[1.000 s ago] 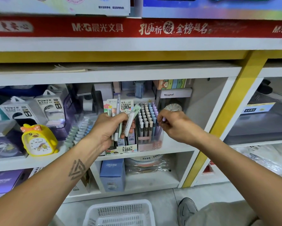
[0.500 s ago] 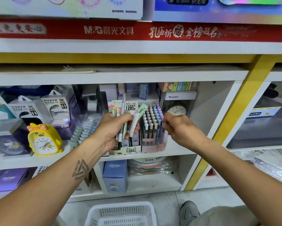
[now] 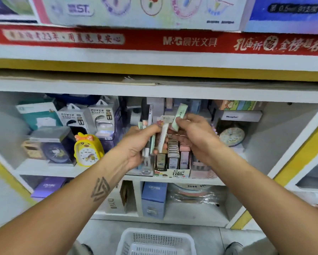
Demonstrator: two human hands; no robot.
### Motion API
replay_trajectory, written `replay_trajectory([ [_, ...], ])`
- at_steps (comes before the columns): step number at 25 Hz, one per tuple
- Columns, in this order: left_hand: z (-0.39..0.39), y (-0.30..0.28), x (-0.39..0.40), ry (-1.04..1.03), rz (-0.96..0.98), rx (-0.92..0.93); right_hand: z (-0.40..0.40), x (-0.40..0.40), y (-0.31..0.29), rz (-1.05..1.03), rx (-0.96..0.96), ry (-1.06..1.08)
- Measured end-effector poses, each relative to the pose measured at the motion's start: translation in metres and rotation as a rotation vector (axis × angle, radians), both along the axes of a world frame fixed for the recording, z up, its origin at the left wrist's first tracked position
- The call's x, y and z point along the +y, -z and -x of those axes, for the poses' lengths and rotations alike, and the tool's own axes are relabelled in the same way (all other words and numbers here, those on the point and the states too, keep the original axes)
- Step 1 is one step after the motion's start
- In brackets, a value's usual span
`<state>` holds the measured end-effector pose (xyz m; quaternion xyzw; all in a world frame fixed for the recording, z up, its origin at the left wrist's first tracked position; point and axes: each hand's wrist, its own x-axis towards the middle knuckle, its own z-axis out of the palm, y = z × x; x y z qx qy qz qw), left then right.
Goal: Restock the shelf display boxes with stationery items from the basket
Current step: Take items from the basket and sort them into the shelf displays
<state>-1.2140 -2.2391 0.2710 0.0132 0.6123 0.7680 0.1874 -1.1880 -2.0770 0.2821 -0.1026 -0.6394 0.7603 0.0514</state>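
**Pens held at the shelf, basket on the floor below**

Nearest the camera, a white perforated plastic basket (image 3: 155, 242) is seen on the floor at the foot of the shelving. Above it, both forearms are raised to the middle shelf. A bundle of slim pastel pens and packets (image 3: 148, 142) is gripped upright in the left hand (image 3: 139, 144), the fingers curled round it. A long white packaged pen (image 3: 162, 138) is pinched near its top by the right hand (image 3: 194, 134), just beside the left, and a pale green packaged piece (image 3: 180, 116) is seen rising above the right fingers; which fingers carry it cannot be told. Directly behind the hands, an open cardboard display box of small lead cases (image 3: 173, 162) is set on the white shelf board (image 3: 49, 169), with a pink display box (image 3: 202, 171) touching its right side. Further left on the same board a yellow duck-shaped alarm clock (image 3: 87, 150) is stood, with boxed power banks (image 3: 89, 119) behind it
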Motion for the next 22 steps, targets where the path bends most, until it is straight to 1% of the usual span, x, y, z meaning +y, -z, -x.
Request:
replay_trajectory([
  [1, 0.005, 0.0, -0.012, -0.038, 0.008, -0.029, 0.007, -0.006, 0.002, -0.053, 0.025, -0.043],
  [2, 0.01, -0.001, -0.024, -0.073, 0.01, -0.063, 0.013, -0.011, 0.005, -0.177, 0.06, -0.108],
  [4, 0.019, -0.001, -0.055, -0.136, 0.005, -0.126, 0.027, -0.027, 0.014, -0.565, 0.133, -0.22],
  [5, 0.024, 0.0, -0.068, -0.17, 0.005, -0.15, 0.034, -0.033, 0.019, -0.73, 0.138, -0.257],
  [7, 0.031, 0.001, -0.091, -0.228, 0.003, -0.166, 0.05, -0.049, 0.024, -0.946, 0.114, -0.281],
  [8, 0.033, 0.001, -0.1, -0.249, -0.001, -0.167, 0.058, -0.057, 0.026, -1.023, 0.133, -0.256],
  [10, 0.037, 0.0, -0.112, -0.275, -0.01, -0.168, 0.075, -0.069, 0.028, -1.104, 0.231, -0.16],
  [12, 0.038, 0.001, -0.124, -0.278, -0.022, -0.168, 0.093, -0.085, 0.029, -1.182, 0.299, -0.118],
  [15, 0.037, 0.001, -0.128, -0.275, -0.015, -0.177, 0.112, -0.098, 0.035, -1.439, 0.278, -0.178],
  [17, 0.037, 0.003, -0.133, -0.298, 0.0, -0.165, 0.116, -0.107, 0.042, -1.545, 0.244, -0.241],
  [19, 0.038, 0.004, -0.136, -0.315, 0.023, -0.158, 0.117, -0.112, 0.05, -1.574, 0.238, -0.271],
  [22, 0.039, 0.004, -0.14, -0.312, 0.042, -0.159, 0.12, -0.116, 0.055, -1.558, 0.235, -0.29],
])
